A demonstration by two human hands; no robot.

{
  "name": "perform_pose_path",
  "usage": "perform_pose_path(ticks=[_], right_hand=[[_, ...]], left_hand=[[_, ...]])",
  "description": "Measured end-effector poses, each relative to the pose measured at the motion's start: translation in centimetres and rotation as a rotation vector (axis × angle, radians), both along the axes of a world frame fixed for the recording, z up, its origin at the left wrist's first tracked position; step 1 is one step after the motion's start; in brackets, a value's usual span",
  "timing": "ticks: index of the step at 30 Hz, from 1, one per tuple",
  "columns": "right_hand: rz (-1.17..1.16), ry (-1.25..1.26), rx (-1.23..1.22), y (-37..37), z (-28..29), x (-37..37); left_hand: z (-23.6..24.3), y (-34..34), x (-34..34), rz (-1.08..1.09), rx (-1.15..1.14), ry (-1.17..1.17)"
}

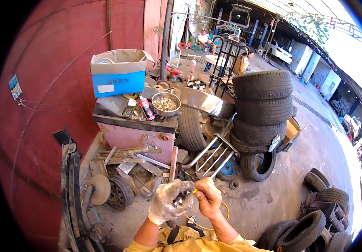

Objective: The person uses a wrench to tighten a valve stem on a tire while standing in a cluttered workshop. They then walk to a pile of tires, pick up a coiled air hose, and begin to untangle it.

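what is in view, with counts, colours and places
wall: one, red, left
cabinet: one, pink, centre-left
box: one, blue and brown, on cabinet
spray can: one, red and black, on cabinet
bowl: one, silver, beside spray can
tyre stack: one, black, centre-right
loose tyres: several, black, lower right
rack: one, silver, left of tyre stack
wood strips: several, brown, by cabinet
hand truck: at least one, black, behind tyre stack
car: one, white, background
seated person: one, pale top, background
cord or hose: one, yellow, at right hand
metal part: count unclear, silver, in left hand
left hand: one, whitish glove, lower centre
right hand: one, bare, lower centre
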State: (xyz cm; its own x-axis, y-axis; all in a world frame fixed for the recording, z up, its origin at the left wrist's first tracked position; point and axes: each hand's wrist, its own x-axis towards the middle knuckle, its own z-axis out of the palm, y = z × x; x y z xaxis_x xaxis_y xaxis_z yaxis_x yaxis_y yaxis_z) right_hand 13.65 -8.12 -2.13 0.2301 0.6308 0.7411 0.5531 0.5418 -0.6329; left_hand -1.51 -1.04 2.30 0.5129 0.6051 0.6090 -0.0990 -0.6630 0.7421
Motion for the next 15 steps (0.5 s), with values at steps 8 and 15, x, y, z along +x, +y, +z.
perform_pose_path(ticks=[8, 15], right_hand=[[0.328, 0.309, -0.191, 1.2, -1.2, -0.2], [0.157, 0.261, -0.346, 0.2, -0.2, -1.8]], left_hand=[[5.9, 3.3, -1.9, -0.209, 0.364, 0.457], [3.4, 2.7, -2.2, -0.072, 0.248, 0.367]])
